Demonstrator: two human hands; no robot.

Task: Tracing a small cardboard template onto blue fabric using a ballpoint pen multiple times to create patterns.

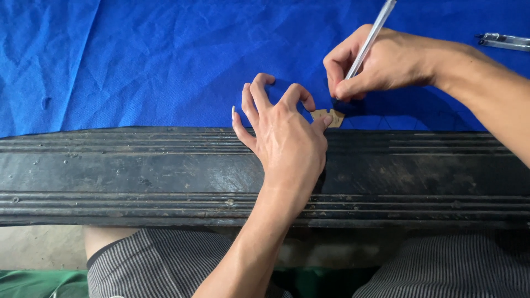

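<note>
My left hand [284, 132] rests at the near edge of a blue cloth [138, 60], fingers curled and spread, with the thumb tip pressing down a small tan cardboard piece [330, 116]. My right hand [375, 63] grips a clear pen [371, 37] in a writing hold, its tip down on the cloth just above the cardboard piece. Faint drawn lines show on the cloth below the right hand. The pen tip itself is hidden by my fingers.
A dark, worn, ribbed wooden edge [138, 176] runs across the view below the cloth. Another clear pen [505, 41] lies at the far right on the cloth. My striped trousers [160, 265] are visible below the edge.
</note>
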